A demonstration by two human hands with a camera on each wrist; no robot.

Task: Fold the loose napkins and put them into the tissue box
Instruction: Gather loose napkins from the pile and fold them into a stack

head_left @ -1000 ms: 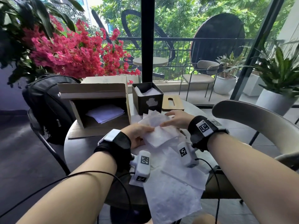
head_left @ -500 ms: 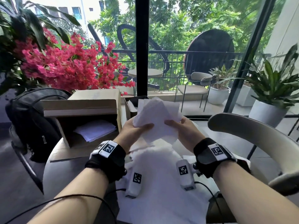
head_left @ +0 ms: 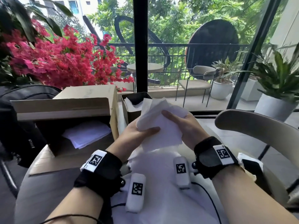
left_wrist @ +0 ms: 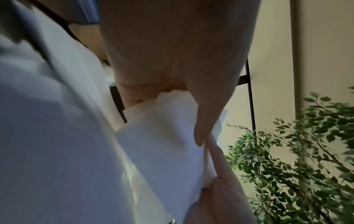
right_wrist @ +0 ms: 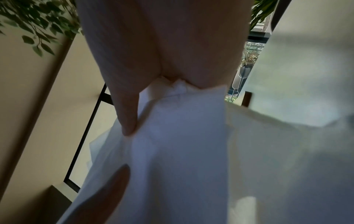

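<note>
A white napkin [head_left: 159, 125] is held up in the air between both hands, above the table. My left hand [head_left: 137, 133] pinches its left edge, thumb lying across the front. My right hand [head_left: 182, 123] grips its right side, thumb on the front face. The left wrist view shows the napkin [left_wrist: 164, 136] pinched under the thumb; the right wrist view shows the napkin [right_wrist: 178, 136] the same way. Behind the hands stands the dark tissue box [head_left: 129, 109], open at the top with white tissue inside. More loose napkins [head_left: 161, 191] lie on the table under my wrists.
An open cardboard box [head_left: 68, 120] with white sheets inside lies on its side at the left. A black backpack [head_left: 14, 120] is beyond it. A pale chair back [head_left: 252, 126] curves at the right. Red flowers [head_left: 56, 62] and a glass wall stand behind the round table [head_left: 45, 191].
Both hands lifted the napkin off the pile on the table and raised it in front of the tissue box. My head view tilted upward.
</note>
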